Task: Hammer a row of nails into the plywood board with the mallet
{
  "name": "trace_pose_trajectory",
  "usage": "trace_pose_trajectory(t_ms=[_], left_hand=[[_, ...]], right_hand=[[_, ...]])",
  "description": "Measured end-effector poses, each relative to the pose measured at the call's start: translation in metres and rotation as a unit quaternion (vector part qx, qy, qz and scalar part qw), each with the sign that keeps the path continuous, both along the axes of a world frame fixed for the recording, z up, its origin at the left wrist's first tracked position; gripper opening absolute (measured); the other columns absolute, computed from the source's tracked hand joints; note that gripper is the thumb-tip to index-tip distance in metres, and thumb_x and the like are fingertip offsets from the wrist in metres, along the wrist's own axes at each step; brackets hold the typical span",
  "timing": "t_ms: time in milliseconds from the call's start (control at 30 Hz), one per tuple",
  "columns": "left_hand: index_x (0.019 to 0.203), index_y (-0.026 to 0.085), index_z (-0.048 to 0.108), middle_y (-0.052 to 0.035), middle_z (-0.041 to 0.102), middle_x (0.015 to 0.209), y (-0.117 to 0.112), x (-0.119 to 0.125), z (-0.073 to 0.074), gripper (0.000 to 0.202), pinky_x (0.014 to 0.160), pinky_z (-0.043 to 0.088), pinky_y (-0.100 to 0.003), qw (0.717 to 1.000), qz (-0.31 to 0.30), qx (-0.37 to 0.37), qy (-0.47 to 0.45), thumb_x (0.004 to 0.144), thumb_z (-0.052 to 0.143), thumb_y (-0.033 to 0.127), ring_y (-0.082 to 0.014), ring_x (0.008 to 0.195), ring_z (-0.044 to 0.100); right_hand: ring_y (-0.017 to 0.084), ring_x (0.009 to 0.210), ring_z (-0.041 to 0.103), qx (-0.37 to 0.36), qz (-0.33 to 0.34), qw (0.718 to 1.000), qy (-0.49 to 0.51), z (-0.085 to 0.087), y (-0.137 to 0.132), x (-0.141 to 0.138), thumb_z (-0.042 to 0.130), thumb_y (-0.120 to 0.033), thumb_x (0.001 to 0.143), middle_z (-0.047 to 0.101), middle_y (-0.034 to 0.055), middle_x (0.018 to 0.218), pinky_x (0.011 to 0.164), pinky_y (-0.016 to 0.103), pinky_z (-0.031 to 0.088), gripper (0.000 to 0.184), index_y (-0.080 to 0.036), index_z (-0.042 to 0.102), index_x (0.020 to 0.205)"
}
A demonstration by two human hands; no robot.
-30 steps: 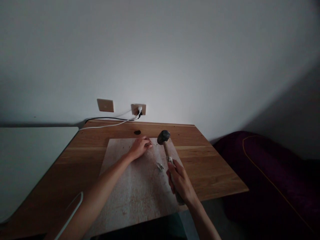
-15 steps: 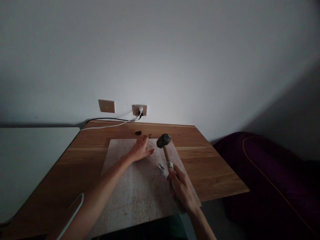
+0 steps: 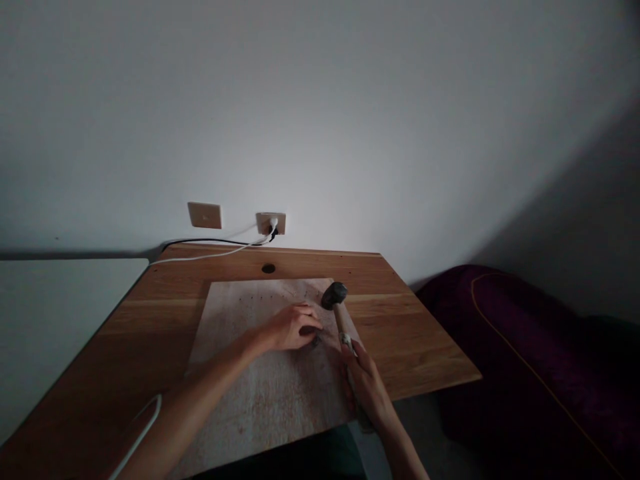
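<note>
My right hand [image 3: 367, 387] is wrapped round the wooden handle of a hammer [image 3: 335, 300], whose dark head hangs just above the right part of a pale plywood board [image 3: 250, 373]. My left hand [image 3: 294, 327] rests on the board just left of the hammer head, fingers curled down over a spot where small nails lay; what it pinches is hidden. Tiny dark dots mark the board's far part.
The board lies on a wooden table [image 3: 415, 347] against a white wall. A wall socket [image 3: 271, 223] with a white plug and cables sits behind, next to a blank plate [image 3: 205, 215]. A white surface [image 3: 55, 313] adjoins at left, a dark purple seat [image 3: 525, 360] at right.
My left hand left the far spot on the board and came back toward me, curling over the nails. The hammer head dropped lower and shifted right.
</note>
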State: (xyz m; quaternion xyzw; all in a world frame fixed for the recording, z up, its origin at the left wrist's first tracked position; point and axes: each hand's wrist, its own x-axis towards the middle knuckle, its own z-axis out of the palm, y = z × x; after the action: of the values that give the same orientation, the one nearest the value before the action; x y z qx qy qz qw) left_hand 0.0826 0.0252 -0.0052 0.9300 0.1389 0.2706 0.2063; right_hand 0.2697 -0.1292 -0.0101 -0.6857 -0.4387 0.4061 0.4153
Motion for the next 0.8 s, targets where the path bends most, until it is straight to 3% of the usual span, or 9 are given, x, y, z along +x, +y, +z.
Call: trace_pose_trajectory(t_ms=[200,400,567,800], left_hand=[[0.093,0.023,0.081,-0.0072,0.075,0.103,0.009,-0.003,-0.007,0.010,0.098,0.053,-0.037,0.998,-0.003,-0.063,-0.003,0.091,0.073,0.018,-0.0225,0.101,0.070],[0.089,0.021,0.074,-0.0055,0.074,0.096,0.009,0.000,-0.011,0.010,0.093,0.053,-0.035,0.996,0.016,-0.090,-0.006,0.094,0.066,0.017,-0.0214,0.097,0.070],[0.094,0.019,0.070,-0.0024,0.073,0.087,0.017,-0.006,-0.006,0.011,0.077,0.053,-0.028,0.981,0.105,-0.147,-0.070,0.098,0.061,0.023,-0.0165,0.079,0.068],[0.091,0.020,0.068,-0.0019,0.075,0.086,0.048,-0.028,-0.002,0.006,0.071,0.052,-0.026,0.945,0.247,-0.128,-0.170,0.090,0.063,0.022,-0.0160,0.079,0.070]], right_hand=[[0.011,0.034,0.038,0.001,0.000,1.000,0.021,-0.001,-0.001,-0.001,0.048,-0.079,0.091,0.043,-0.0122,0.046,0.033,0.020,0.034,0.053,-0.026,0.053,0.097],[0.010,0.036,0.040,0.012,-0.013,1.000,0.009,-0.005,-0.001,0.000,0.050,-0.080,0.091,0.049,-0.0097,0.055,0.035,0.021,0.034,0.053,-0.027,0.055,0.095],[0.011,0.038,0.043,0.013,-0.014,1.000,-0.010,-0.006,-0.001,0.001,0.048,-0.082,0.090,0.050,-0.0085,0.057,0.037,0.022,0.036,0.058,-0.026,0.057,0.098],[0.013,0.038,0.045,0.009,-0.010,1.000,-0.006,-0.007,-0.003,0.003,0.049,-0.083,0.089,0.052,-0.0081,0.055,0.036,0.023,0.036,0.061,-0.026,0.059,0.104]])
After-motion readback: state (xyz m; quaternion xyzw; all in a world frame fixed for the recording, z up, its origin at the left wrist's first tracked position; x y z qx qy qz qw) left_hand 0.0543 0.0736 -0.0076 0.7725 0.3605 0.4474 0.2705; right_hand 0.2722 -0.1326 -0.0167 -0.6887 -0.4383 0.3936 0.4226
